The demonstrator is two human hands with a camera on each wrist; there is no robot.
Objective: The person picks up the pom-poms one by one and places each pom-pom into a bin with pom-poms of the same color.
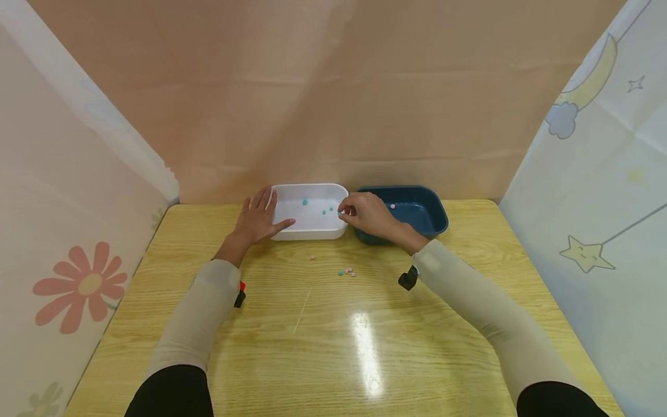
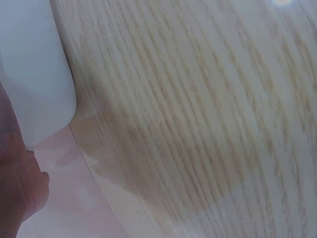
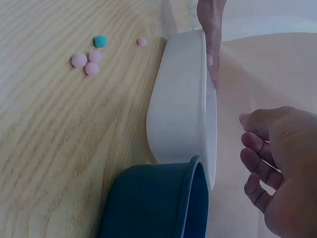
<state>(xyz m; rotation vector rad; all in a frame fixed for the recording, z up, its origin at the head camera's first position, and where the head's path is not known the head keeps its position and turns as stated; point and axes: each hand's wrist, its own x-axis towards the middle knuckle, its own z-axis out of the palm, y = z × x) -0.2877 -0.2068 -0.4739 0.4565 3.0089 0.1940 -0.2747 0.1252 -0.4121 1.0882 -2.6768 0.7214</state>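
Observation:
My left hand (image 1: pixel 254 223) rests spread at the left end of a white tray (image 1: pixel 307 234), its thumb reaching over the near rim. Over the tray's right end is my right hand (image 1: pixel 369 213), fingers bent and thumb near the index finger. In the right wrist view its fingertips (image 3: pixel 248 140) stand slightly apart with no bead visible between them. A teal bead (image 1: pixel 339 213) shows right by those fingertips in the head view; whether it touches them I cannot tell. More teal beads (image 1: pixel 324 212) lie inside the white tray.
A dark blue tray (image 1: pixel 440 223) stands against the white tray's right side, with a pink bead (image 1: pixel 393 206) inside. On the wooden table (image 1: pixel 271 359) in front lie a teal bead (image 1: pixel 340 273), several pink beads (image 1: pixel 353 274) and a lone pink bead (image 1: pixel 312 257). Walls enclose the back and sides.

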